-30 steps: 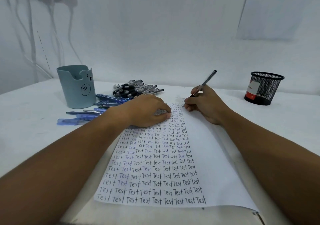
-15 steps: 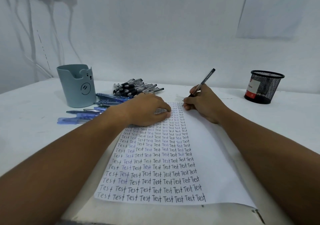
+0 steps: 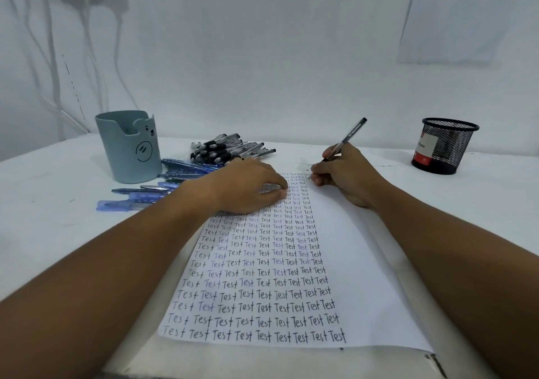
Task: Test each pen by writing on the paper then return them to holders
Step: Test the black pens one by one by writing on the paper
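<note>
The right hand (image 3: 347, 177) pinches a dark pen (image 3: 348, 136) in its grip, tip down at the far right corner of the written columns on the paper (image 3: 358, 276), barrel tilted up and to the right; the left hand (image 3: 248, 186) lies on the paper's far left part, fingers loosely bent and pressing the sheet; black pens (image 3: 230, 149) and blue pens (image 3: 163, 184) lie heaped on the worktop (image 3: 43, 203) beside the grey-blue holder (image 3: 128, 145), far left; the black mesh holder (image 3: 444, 148) stands far right, well apart from the paper.
</note>
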